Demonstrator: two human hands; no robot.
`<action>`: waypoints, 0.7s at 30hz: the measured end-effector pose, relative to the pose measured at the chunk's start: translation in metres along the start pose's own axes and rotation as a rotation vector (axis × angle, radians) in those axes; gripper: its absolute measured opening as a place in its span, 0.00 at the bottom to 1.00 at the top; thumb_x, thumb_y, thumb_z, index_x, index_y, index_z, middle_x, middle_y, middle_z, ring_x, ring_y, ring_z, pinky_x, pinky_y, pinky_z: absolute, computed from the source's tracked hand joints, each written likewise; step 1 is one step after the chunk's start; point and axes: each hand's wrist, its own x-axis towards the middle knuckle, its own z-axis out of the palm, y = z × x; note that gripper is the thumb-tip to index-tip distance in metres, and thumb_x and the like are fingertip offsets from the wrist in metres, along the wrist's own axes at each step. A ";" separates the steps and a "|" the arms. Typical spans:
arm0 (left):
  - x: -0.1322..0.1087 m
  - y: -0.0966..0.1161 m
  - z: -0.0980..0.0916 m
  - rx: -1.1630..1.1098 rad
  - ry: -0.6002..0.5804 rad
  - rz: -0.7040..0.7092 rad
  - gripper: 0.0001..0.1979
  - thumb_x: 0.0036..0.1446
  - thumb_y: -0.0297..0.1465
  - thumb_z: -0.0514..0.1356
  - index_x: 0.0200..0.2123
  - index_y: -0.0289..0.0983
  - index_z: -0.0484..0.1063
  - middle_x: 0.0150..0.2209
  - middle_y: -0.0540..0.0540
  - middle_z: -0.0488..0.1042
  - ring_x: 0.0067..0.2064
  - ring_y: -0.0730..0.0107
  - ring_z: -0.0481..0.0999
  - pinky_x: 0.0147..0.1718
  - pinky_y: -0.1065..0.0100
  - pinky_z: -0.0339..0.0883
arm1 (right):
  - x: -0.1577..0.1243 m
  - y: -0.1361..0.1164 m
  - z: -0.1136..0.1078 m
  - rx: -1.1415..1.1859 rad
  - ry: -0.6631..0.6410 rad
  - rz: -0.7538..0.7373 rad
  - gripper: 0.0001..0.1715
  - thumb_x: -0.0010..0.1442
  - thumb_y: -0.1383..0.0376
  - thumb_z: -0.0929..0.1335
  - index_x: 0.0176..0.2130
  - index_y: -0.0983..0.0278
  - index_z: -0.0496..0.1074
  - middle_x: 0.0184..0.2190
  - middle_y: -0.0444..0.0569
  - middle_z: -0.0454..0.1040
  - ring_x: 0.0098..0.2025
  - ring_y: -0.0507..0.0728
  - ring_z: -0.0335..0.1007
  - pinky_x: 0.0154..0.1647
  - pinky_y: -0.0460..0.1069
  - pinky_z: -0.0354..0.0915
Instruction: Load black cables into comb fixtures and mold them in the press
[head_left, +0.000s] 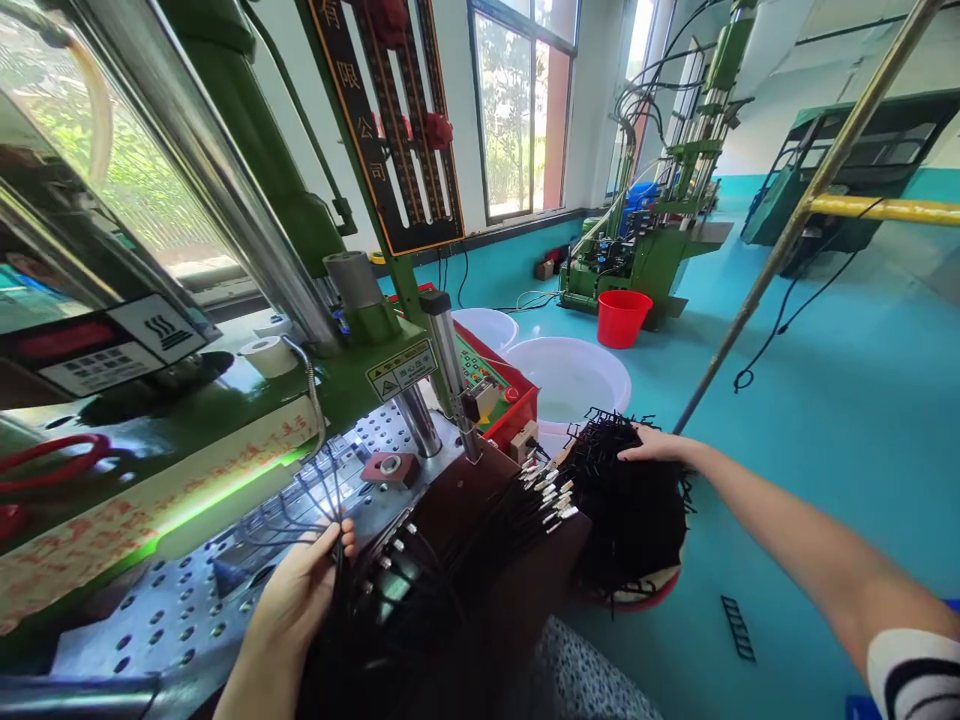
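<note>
Head camera: shows left hand (296,590) at seven o'clock, curled firmly around a bundle of black cables (340,575) fanning out between nine and twelve o'clock of the grip, over a perforated steel bed (176,620) beneath a green press (349,380). At four o'clock, shows right hand (660,444) laid on a heap of black lattice pieces (619,510) atop a red-rimmed container (660,597); cannot tell of any hold beneath the fingers. At five o'clock, note silver-tipped cable ends (551,492) just beside the heap. Advised: support the bundle close to the fan; prevent crossing or kinking; spread tension evenly across strands; avoid snagging lattice on silver tips.
</note>
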 end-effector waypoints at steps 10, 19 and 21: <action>0.004 -0.002 -0.003 -0.178 -0.074 -0.022 0.07 0.50 0.20 0.54 0.27 0.34 0.69 0.24 0.51 0.69 0.22 0.79 0.68 0.22 0.79 0.66 | -0.017 -0.088 -0.083 0.094 0.127 0.026 0.45 0.50 0.53 0.64 0.58 0.79 0.52 0.51 0.71 0.62 0.49 0.66 0.64 0.47 0.55 0.60; 0.003 -0.002 0.004 -0.262 -0.143 0.057 0.04 0.48 0.23 0.57 0.23 0.35 0.67 0.21 0.51 0.67 0.21 0.79 0.65 0.21 0.77 0.61 | -0.015 -0.350 0.050 0.199 -0.268 -0.828 0.10 0.55 0.65 0.63 0.36 0.64 0.74 0.24 0.42 0.73 0.24 0.51 0.69 0.26 0.45 0.63; 0.004 -0.002 0.004 -0.262 -0.133 0.066 0.03 0.46 0.23 0.58 0.23 0.34 0.67 0.21 0.51 0.67 0.21 0.79 0.65 0.21 0.76 0.61 | 0.005 -0.399 0.079 0.205 -0.162 -0.839 0.09 0.57 0.65 0.64 0.34 0.65 0.73 0.24 0.43 0.72 0.26 0.52 0.68 0.28 0.46 0.64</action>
